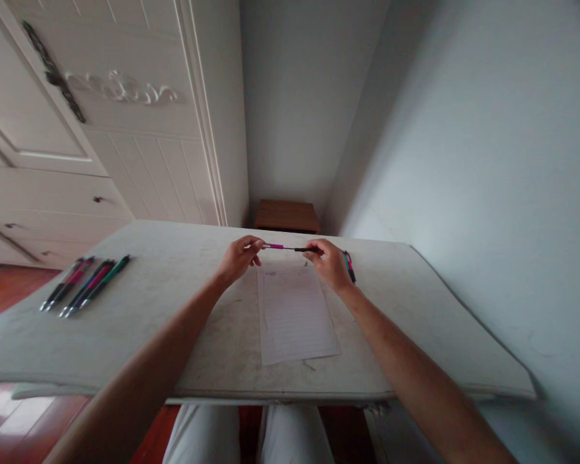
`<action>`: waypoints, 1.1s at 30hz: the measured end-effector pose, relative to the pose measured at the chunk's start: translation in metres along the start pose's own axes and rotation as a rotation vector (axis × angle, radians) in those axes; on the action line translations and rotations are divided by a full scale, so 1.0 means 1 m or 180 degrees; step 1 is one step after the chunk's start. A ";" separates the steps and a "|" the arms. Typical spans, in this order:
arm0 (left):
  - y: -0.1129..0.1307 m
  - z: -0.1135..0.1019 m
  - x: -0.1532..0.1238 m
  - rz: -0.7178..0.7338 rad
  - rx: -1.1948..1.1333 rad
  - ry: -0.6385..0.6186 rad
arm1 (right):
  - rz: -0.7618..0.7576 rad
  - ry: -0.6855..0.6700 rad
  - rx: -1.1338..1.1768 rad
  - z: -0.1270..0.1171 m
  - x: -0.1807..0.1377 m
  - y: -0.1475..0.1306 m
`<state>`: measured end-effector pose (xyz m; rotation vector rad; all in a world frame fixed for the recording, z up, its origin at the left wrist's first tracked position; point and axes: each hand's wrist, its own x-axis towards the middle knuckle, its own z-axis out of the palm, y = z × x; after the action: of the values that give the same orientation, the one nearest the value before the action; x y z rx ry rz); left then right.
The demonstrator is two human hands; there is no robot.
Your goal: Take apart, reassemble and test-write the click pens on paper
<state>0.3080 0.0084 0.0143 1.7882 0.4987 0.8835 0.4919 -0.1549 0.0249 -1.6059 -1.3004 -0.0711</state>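
Note:
A pink and black pen [286,247] is held level above the far end of a lined sheet of paper [294,316]. My left hand [239,258] pinches its pink end. My right hand [329,263] pinches its black end. Both hands hover over the white table [174,309], near its far edge. Just right of my right hand lie two more pens [349,265], partly hidden by it.
Several pens [84,281] lie in a row at the table's left side. A white wardrobe [101,129] stands at the left, a wall runs along the right, and a small brown stand [287,216] sits behind the table. My knees show below the front edge.

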 end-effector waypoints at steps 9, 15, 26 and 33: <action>-0.009 -0.012 0.004 -0.0117 0.0062 0.0049 | -0.0121 -0.0091 -0.0156 -0.006 0.003 0.011; -0.013 -0.021 0.005 -0.0148 0.0396 -0.0022 | -0.0119 -0.0265 -0.0313 -0.007 0.003 0.014; -0.019 -0.030 0.005 0.0360 0.0989 -0.0543 | -0.0370 -0.0751 -0.0500 -0.011 0.004 0.010; -0.016 -0.033 0.004 0.0452 0.1185 -0.0552 | -0.0337 -0.0901 -0.0539 -0.010 0.004 0.012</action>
<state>0.2865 0.0379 0.0073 2.2413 0.4486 0.7563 0.5080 -0.1578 0.0243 -1.7347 -1.6346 -0.0193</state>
